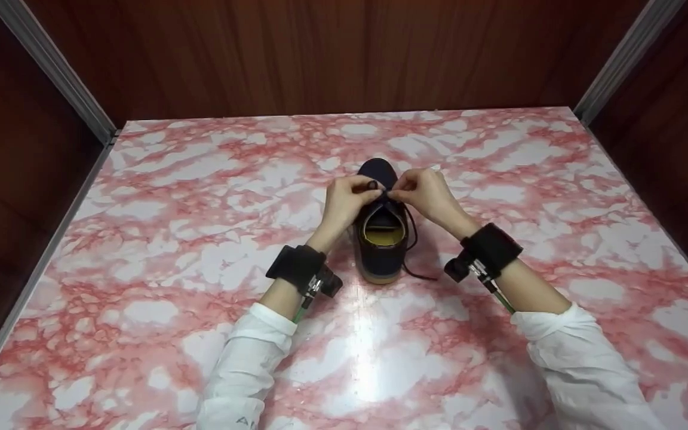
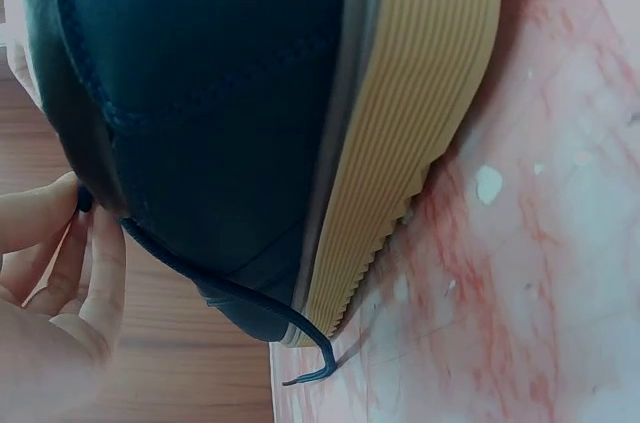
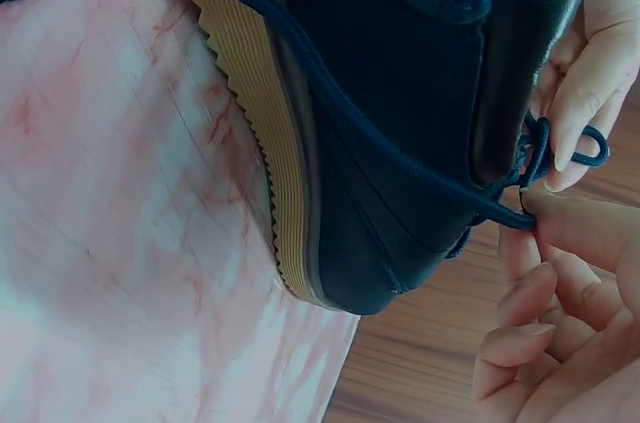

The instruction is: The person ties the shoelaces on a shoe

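Note:
A dark blue shoe with a tan ridged sole stands on the table, its toe pointing away from me. My left hand is at the left of the lacing and pinches a loop of the shoelace between thumb and fingers. From the right side, my right hand pinches the lace close to the knot area, thumb against forefinger. One lace end runs from there down the shoe's right side onto the table; another end hangs over the left side in the left wrist view.
The table has a red and white marbled top. Brown wood panels stand at the back and both sides, with metal corner posts. A black strap with a small camera sits on each wrist.

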Available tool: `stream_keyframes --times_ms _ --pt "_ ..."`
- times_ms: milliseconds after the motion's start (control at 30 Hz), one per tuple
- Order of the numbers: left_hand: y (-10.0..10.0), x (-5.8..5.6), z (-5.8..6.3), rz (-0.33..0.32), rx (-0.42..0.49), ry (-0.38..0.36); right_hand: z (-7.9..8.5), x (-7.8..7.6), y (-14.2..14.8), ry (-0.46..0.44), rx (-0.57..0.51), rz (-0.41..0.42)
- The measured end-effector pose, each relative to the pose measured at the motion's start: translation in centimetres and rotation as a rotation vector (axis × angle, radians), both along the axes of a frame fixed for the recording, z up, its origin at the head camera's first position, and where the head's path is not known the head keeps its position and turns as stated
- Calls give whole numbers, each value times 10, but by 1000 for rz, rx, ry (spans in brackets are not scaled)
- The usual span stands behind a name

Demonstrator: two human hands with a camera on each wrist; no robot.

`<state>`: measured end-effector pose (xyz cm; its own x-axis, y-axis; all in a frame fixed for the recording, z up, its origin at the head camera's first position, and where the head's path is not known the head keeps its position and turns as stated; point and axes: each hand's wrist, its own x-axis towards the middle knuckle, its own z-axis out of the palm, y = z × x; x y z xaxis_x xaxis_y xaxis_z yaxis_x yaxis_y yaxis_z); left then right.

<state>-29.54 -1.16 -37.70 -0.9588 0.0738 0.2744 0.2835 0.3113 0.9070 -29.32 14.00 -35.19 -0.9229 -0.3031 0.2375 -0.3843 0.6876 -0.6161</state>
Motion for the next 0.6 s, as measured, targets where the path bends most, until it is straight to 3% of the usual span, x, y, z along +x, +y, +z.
stream_keyframes --times_ms 367,600 --pt "1 3 1 16 -56 119 -5 -2 -3 31 -1 54" --pt "2 3 -1 -4 -36 105 -11 -5 -4 144 30 103"
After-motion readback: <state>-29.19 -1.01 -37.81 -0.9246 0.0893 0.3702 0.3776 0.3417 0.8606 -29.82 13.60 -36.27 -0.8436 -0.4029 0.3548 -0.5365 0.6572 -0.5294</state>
